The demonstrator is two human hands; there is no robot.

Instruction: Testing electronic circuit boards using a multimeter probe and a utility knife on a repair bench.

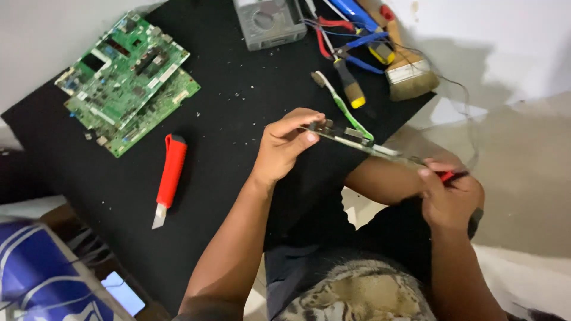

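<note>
A person's left hand (284,144) pinches a narrow circuit board strip (351,138), fingers closed on its end, holding it above the edge of the black bench (238,178). The right hand (449,199) is curled tight around a red-handled tool (447,176). A red utility knife (171,178) and green circuit boards (128,80) lie on the bench.

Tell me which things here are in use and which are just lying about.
In use: left hand holding a narrow circuit board; right hand gripping a red-handled tool at the board's end.

Lying about: green boards, red knife, toothbrush, meter, brush, screwdriver, pliers, black mat.
</note>
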